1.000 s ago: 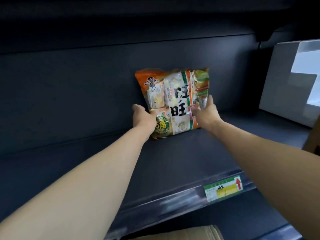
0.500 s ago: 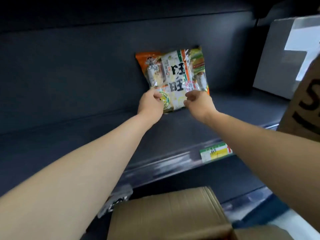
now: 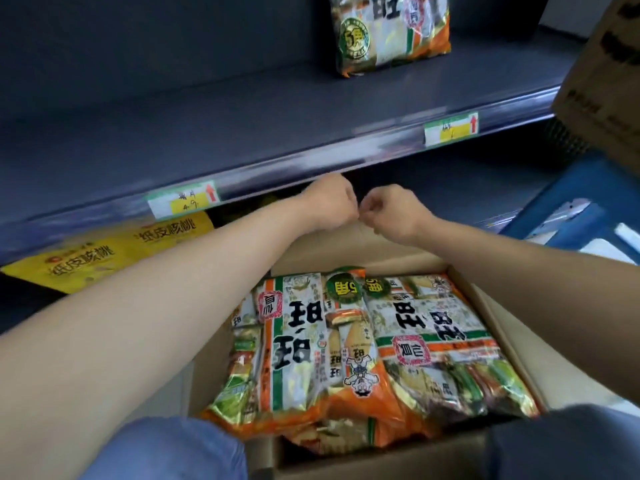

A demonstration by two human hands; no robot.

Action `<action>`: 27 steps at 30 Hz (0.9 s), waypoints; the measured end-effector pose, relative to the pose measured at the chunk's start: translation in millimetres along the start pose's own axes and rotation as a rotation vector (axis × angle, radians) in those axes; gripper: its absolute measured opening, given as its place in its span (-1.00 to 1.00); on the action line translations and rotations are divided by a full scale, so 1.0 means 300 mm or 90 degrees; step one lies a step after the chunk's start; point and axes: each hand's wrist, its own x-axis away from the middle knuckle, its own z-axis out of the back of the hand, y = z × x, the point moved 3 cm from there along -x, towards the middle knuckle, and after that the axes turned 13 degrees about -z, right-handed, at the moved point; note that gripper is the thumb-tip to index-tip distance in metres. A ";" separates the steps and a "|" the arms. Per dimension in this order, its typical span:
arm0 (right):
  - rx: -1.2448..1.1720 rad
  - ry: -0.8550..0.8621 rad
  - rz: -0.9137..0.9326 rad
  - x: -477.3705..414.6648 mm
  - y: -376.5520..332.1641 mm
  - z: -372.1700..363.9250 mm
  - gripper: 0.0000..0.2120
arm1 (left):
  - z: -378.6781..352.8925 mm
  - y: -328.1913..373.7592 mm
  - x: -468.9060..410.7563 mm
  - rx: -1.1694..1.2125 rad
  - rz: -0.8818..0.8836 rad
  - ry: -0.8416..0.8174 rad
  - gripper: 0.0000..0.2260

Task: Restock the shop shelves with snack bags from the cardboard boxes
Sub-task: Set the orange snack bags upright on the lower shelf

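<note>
Beneath the front edge of the dark shelf (image 3: 207,109), at far left, lie yellow bags (image 3: 86,261) printed with characters. A price label (image 3: 183,205) with a red arrow sits in the edge rail just above them. Right of the label, the left hand (image 3: 329,202) hangs just under the rail, clenched into a fist with nothing visible in it. Just beside it, the right hand (image 3: 394,213) has its fingers curled in too, and nothing shows in its grasp. Both hands are over the far flap of the open cardboard box (image 3: 346,244), near each other but not touching.

Below the forearms, the box is filled with orange and white snack bags (image 3: 301,341) lying flat and overlapping. One snack bag (image 3: 391,32) stands upright at the back of the shelf above, with its top cut off by the frame.

Further right, a second price label (image 3: 450,129) sits in the rail. At the far right is a second cardboard box (image 3: 602,81), with a blue surface (image 3: 561,209) below it.
</note>
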 end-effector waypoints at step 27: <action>0.237 -0.372 -0.230 0.048 0.034 -0.329 -0.52 | -0.173 -0.411 0.251 0.045 0.391 -0.232 -0.35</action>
